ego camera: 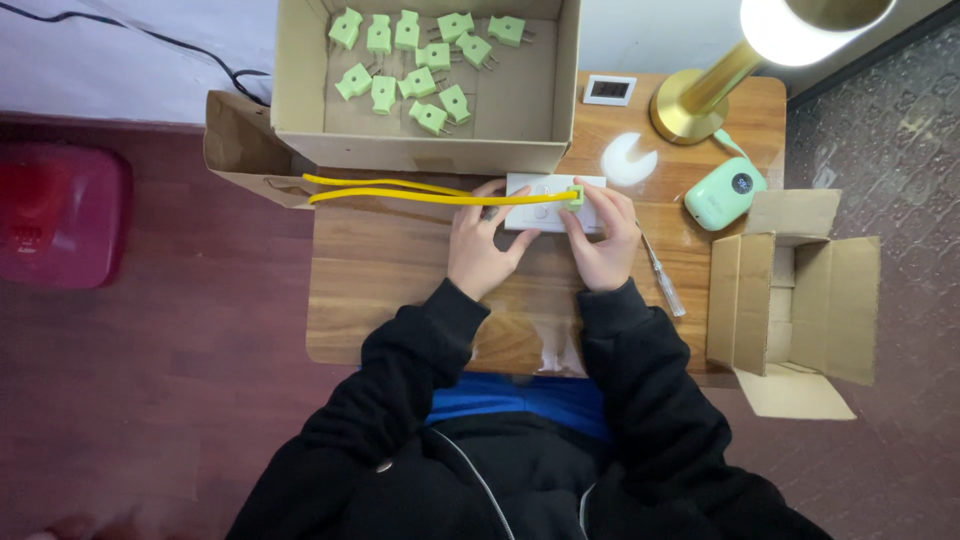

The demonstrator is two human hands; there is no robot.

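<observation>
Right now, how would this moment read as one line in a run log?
left hand: on white socket block | right hand: at green plug with yellow cable | spare green plugs in cardboard box

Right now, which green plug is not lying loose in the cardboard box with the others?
The green plug on the yellow cable, at the white socket strip held between both hands.

A white, flat, rectangular socket block (548, 203) lies lengthwise near the far edge of the wooden table (400, 290), just in front of the cardboard box. A small light-green plug (575, 195) sits on its right end, pressed against its top face. Two yellow wires (400, 190) run from the plug leftward, past the table's far left corner.
</observation>
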